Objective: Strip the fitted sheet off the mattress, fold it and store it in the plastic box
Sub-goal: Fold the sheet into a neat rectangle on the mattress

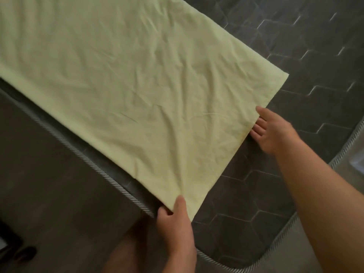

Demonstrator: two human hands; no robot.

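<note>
Left hand (175, 223) pinches pale-yellow sheet (128, 79) (creased, folded flat) corner.

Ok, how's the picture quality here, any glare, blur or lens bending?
Head view: dim, soft light; the pale sheet is the brightest area, not blown out. Faint glints along the mattress quilting seams. Slight blur throughout. Wide-angle bending curves the mattress piping.

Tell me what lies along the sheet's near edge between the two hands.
In the head view, only the yellow sheet's own edge runs from left hand to right hand; beside it, bare dark mattress top.
</note>
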